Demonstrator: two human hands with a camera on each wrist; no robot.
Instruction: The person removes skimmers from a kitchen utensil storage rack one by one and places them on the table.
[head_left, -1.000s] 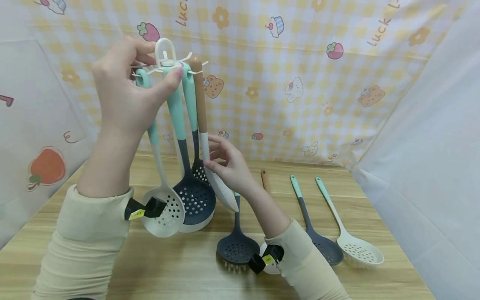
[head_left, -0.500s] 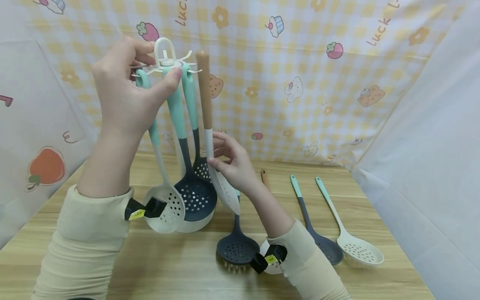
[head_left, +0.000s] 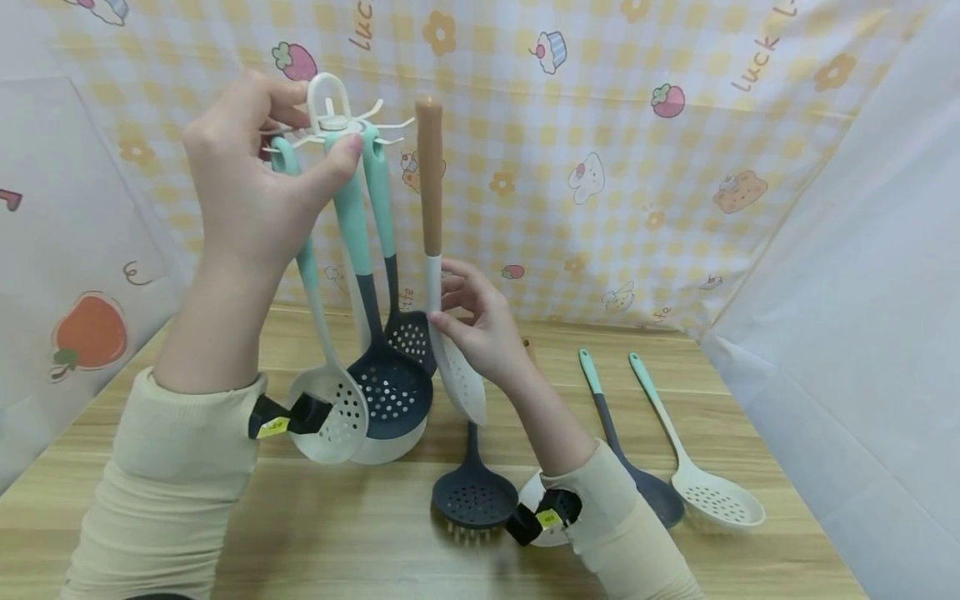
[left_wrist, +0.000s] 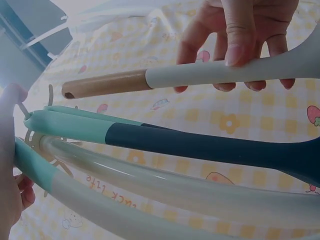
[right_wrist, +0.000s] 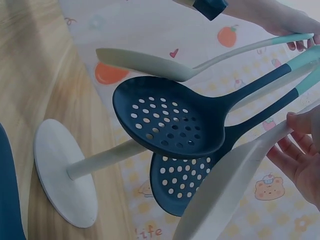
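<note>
My left hand [head_left: 255, 162] grips the top of a white rotating utensil stand [right_wrist: 65, 175], thumb and fingers around its hooked hub. From the hooks hang a white skimmer [head_left: 330, 417] and two dark blue ones, the nearer skimmer [head_left: 386, 387] overlapping the farther skimmer [head_left: 411, 333]; all three have mint handles. To the right of the stand, my right hand [head_left: 483, 329] pinches the white shaft of a skimmer with a brown wooden handle [head_left: 431, 175]. That skimmer is upright, its handle top apart from the hooks. In the left wrist view, the right thumb [left_wrist: 236, 50] presses on the white shaft.
On the wooden table [head_left: 322, 533] lie a dark skimmer [head_left: 474, 498], a dark slotted turner [head_left: 652, 492] and a white slotted spoon [head_left: 718, 500] with a mint handle. Beneath my right forearm lies another white utensil [head_left: 551, 537], partly hidden. A patterned cloth [head_left: 540, 242] hangs behind.
My right hand has moved right with the wooden-handled skimmer. A second ago its handle top was at a hook; now it stands away from the stand. My left hand has stayed put.
</note>
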